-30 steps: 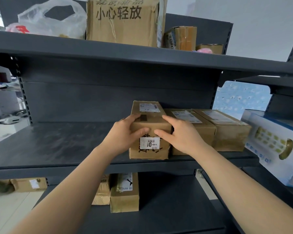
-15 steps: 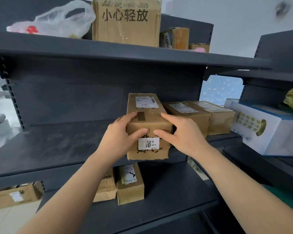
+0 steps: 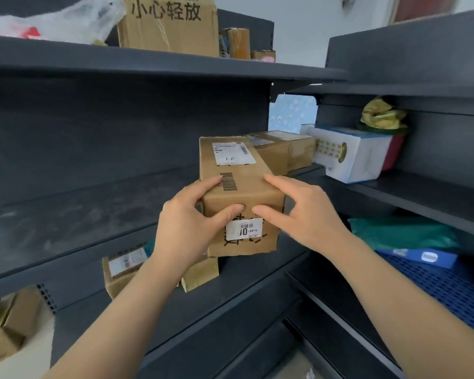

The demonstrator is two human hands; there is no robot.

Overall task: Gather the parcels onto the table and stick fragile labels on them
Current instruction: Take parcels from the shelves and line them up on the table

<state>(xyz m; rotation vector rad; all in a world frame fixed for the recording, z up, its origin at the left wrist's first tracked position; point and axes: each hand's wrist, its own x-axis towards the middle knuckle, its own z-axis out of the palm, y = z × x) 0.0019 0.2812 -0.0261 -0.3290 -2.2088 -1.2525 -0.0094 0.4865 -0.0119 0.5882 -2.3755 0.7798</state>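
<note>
A long brown cardboard parcel (image 3: 238, 176) with white shipping stickers is held in the air in front of the dark middle shelf (image 3: 74, 214). My left hand (image 3: 192, 228) grips its near left corner and my right hand (image 3: 298, 214) grips its near right corner, thumbs on the front face. Two more brown parcels (image 3: 282, 151) lie side by side at the right end of that shelf, behind the held one. No table and no labels are in sight.
A big printed carton (image 3: 170, 23) and a plastic bag (image 3: 60, 20) sit on the top shelf. More parcels (image 3: 126, 269) lie on the lower shelf. The right-hand rack holds a white and blue box (image 3: 353, 154), a green bag (image 3: 400, 233) and a blue basket (image 3: 449, 291).
Both hands have lifted the parcel off the middle shelf and drawn it toward me. My view has swung right, bringing the right-hand rack into sight.
</note>
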